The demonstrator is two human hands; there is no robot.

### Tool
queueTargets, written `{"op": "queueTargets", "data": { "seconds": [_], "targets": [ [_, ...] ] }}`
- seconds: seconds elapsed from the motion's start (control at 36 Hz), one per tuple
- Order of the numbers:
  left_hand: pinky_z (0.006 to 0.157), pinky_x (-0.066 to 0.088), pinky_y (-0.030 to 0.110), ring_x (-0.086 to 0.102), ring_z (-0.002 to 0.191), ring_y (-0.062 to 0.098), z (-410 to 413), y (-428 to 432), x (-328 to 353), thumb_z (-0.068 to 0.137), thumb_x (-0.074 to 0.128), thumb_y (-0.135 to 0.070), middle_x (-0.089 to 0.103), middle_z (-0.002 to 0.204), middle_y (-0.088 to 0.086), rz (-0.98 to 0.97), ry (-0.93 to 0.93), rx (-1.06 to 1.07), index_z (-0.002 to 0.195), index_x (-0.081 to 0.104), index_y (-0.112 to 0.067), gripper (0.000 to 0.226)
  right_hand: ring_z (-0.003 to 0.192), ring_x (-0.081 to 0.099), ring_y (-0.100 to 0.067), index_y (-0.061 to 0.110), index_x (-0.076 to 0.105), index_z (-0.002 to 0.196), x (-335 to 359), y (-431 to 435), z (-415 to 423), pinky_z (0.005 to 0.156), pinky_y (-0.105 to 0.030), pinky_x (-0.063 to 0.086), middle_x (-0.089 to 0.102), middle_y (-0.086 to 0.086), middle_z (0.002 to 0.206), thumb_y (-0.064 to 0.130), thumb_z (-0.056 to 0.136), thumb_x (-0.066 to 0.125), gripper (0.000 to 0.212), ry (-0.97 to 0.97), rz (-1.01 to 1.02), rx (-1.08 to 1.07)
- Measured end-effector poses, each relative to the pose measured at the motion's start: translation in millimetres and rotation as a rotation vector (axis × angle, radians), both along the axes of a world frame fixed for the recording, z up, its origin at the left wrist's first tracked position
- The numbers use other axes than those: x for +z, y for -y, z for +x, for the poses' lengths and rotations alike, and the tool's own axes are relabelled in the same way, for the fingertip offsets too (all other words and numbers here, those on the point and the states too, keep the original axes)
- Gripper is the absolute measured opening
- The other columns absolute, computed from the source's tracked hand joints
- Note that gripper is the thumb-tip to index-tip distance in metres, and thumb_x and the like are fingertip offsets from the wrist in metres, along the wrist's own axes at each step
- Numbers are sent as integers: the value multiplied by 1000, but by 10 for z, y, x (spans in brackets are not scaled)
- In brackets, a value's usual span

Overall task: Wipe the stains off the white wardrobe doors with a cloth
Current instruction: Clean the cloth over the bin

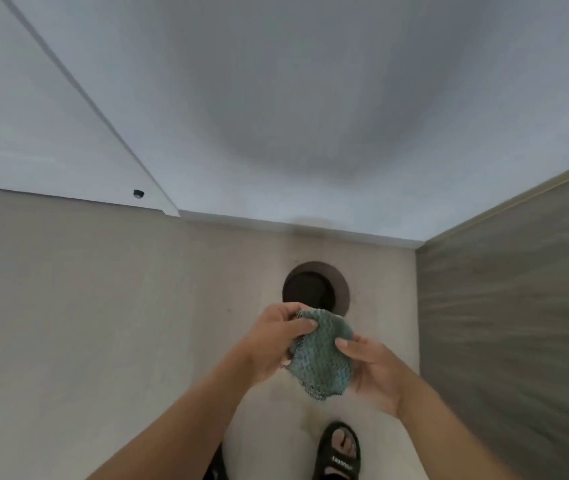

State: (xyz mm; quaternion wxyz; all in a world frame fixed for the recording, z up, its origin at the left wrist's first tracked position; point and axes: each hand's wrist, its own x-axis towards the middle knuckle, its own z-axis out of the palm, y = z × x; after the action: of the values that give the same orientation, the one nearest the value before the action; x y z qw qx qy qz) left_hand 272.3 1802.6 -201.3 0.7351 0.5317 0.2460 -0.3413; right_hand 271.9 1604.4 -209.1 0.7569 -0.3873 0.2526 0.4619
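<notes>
White lettering is seen on the strap of one black sandal (340, 453), but it is too blurred to be read. One cloth (323, 358) is held in front of the body, above the beige floor (85, 306) and well below the wardrobe doors (276, 98). It is blue-green, with a knobbly weave and a frayed lower edge, and it is bunched up. It is pinched at its top corner between the thumb and fingers of the left hand (272, 341), while the right hand (375, 374) is curled round its right side, thumb on top. Two white door panels are counted, parted by a slanting seam, and a faint yellowish smudge (311, 221) shows at the lower edge. One dark round object (316, 285) stands on the floor beyond the cloth.
</notes>
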Motion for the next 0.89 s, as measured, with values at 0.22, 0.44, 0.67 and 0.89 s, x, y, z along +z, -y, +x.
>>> {"op": "queueTargets", "data": {
  "seconds": [0.22,0.44,0.67,0.89],
  "targets": [
    [75,62,32,69,81,6,424,-196,-1779,102,59,-9,72,95,-3,344,121,168,95,70,-21,18,104,72,-33,4,68,117,-1720,-156,459,92,-49,58,73,-18,117,3,91,66,26,251,-520,-217],
    [96,54,39,66,102,21,873,-225,-3041,99,64,-27,67,114,1,644,298,14,125,65,-17,27,85,63,-31,17,57,85,-3061,-236,981,65,-31,38,67,-8,88,18,94,60,10,950,-1424,652],
    [77,51,36,66,98,24,1219,-345,-3455,104,52,-45,68,102,4,657,469,-351,104,63,-14,33,123,58,-35,9,55,137,-3872,-615,1358,100,-43,50,56,-16,138,18,101,48,38,836,-1353,1451],
    [78,51,34,67,101,25,1290,-415,-3257,100,62,-30,68,103,5,691,499,-315,98,64,-18,12,125,55,-36,3,50,142,-3979,-584,1358,106,-45,49,53,-19,142,16,98,53,46,642,-1317,1414]
  ]
}}
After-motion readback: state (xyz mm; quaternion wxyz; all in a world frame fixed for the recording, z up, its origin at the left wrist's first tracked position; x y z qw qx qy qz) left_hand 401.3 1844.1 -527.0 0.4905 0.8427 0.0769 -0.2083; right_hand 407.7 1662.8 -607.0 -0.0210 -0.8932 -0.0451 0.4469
